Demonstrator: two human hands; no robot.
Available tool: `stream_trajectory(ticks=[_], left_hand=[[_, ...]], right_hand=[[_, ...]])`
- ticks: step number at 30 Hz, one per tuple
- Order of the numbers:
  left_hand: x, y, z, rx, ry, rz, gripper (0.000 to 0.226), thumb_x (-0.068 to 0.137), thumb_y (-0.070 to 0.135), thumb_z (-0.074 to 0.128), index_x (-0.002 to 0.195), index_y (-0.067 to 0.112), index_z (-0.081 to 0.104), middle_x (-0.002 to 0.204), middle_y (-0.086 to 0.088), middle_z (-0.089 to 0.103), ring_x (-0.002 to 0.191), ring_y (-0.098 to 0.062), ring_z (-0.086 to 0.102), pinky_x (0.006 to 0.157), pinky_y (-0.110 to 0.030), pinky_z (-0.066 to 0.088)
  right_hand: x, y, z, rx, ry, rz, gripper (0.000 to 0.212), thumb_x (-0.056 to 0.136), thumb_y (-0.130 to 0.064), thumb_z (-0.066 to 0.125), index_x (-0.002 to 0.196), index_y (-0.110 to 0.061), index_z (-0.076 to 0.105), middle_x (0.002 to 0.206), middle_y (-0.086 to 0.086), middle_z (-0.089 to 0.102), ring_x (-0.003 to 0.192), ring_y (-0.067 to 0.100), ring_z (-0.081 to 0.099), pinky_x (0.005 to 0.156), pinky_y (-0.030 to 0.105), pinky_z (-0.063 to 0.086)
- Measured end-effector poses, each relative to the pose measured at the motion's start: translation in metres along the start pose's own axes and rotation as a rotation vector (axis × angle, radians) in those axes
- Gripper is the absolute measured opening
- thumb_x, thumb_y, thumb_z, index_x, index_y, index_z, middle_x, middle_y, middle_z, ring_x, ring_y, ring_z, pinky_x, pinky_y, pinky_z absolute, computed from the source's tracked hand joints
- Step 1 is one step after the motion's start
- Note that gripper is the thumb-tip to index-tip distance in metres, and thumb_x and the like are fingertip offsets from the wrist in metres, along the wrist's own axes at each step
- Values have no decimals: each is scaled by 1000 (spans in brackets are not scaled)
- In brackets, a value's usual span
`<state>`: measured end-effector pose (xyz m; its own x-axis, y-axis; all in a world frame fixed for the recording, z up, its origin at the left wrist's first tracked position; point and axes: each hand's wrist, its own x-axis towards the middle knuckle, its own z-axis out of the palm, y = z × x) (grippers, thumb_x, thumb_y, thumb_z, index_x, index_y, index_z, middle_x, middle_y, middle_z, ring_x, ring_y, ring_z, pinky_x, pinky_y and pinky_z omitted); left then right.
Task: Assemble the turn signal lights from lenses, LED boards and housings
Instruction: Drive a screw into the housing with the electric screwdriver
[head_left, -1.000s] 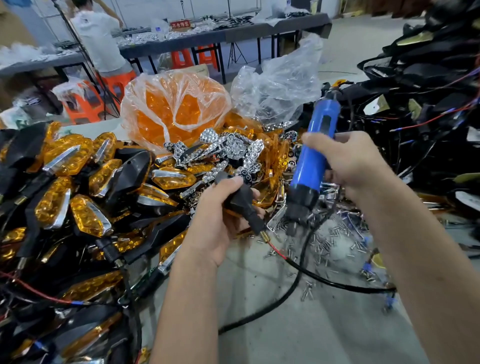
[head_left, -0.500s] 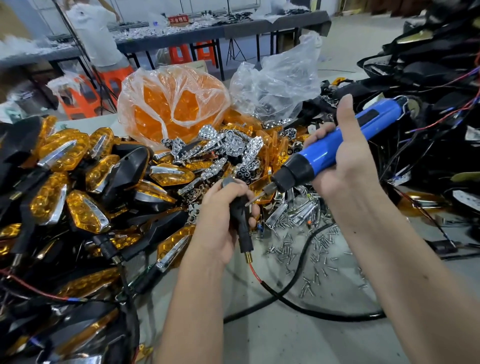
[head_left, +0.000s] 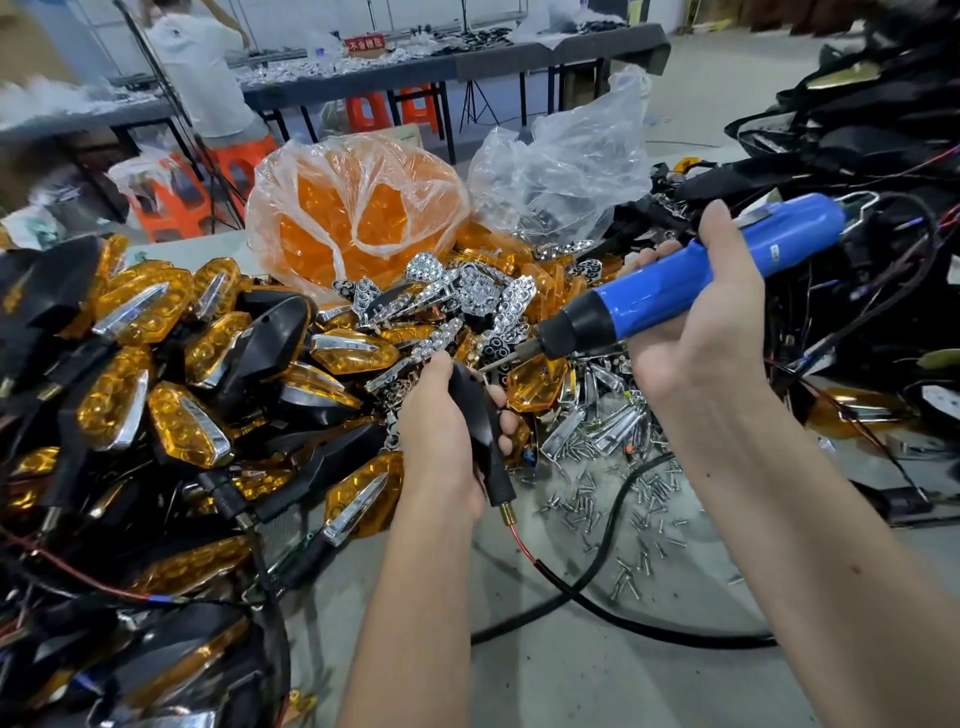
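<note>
My right hand (head_left: 696, 332) swung blue electric screwdriver (head_left: 691, 280) from upright to near-level, bit now at black plastic housing (head_left: 475, 410).

Looks like a small assembly workshop or factory floor. The tabletop (head_left: 597, 675) is buried in finished amber turn signals (head_left: 171, 415), a bag of orange lenses (head_left: 358, 218), chrome reflector bits (head_left: 478, 296) and loose screws (head_left: 639, 514). Long work tables (head_left: 467, 62) and orange stools (head_left: 400, 109) behind, another worker (head_left: 202, 67) standing there.
</note>
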<state>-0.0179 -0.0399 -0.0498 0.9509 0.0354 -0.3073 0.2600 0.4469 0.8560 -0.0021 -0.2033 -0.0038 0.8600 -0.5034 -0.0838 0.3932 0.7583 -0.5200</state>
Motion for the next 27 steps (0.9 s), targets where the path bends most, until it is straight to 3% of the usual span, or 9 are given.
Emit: stream_trajectory(ticks=[5,9,13,15,18,21,24,27], left_hand=[[2,0,-3,84,17,141,31,104,41,60,90,15,54,74,-9,68,50,-20,55,41,-26,41],[0,7,-8,59,-91,104,26,96,35,72,97,14,56,92,-11,74,55,-21,58,41,-27,44],[1,7,-15,152,-155,78,17,92,19,76,92,13,60,77,-4,68,54,-17,57,40,-24,42],[1,10,-21,282,-258,32,17,89,17,78,91,13,61,76,-4,65,54,-16,57,40,-23,42],[0,15,-31,470,-477,-59,29,86,27,79,101,12,59,102,-10,79,57,-20,65,39,-22,44],[-1,18,-35,455,-573,-83,36,89,34,75,108,12,55,124,-11,75,57,-21,68,37,-21,45],[-2,21,-33,429,-555,-39,34,94,41,68,104,11,56,124,-11,75,55,-21,67,37,-21,44],[-3,20,-27,358,-362,-63,40,100,53,58,95,13,60,97,-13,77,52,-22,61,38,-23,42]], right_hand=[[-4,-2,2,-18,-34,-44,54,98,-25,73,144,-10,51,93,4,53,86,20,55,80,34,57],[-4,-3,2,-25,-27,-76,67,97,-27,73,154,-6,45,98,5,52,90,21,54,85,34,58],[-2,-6,2,2,-21,-79,57,97,-26,74,147,-11,51,85,1,56,73,16,60,85,36,60],[-1,-9,2,9,-18,-91,58,98,-26,73,148,-11,49,83,1,55,73,16,58,83,35,59],[-1,-11,2,15,-4,-111,60,97,-24,73,149,-8,49,87,3,53,80,19,55,78,34,58],[1,-13,0,0,13,-116,61,97,-24,74,149,-5,49,87,5,54,84,23,55,79,34,58],[1,-17,2,0,1,-112,44,97,-21,73,135,-7,55,85,5,57,78,21,58,79,33,57],[4,-17,1,30,-12,-95,29,95,-18,75,116,-11,57,79,4,59,69,17,59,75,31,55]])
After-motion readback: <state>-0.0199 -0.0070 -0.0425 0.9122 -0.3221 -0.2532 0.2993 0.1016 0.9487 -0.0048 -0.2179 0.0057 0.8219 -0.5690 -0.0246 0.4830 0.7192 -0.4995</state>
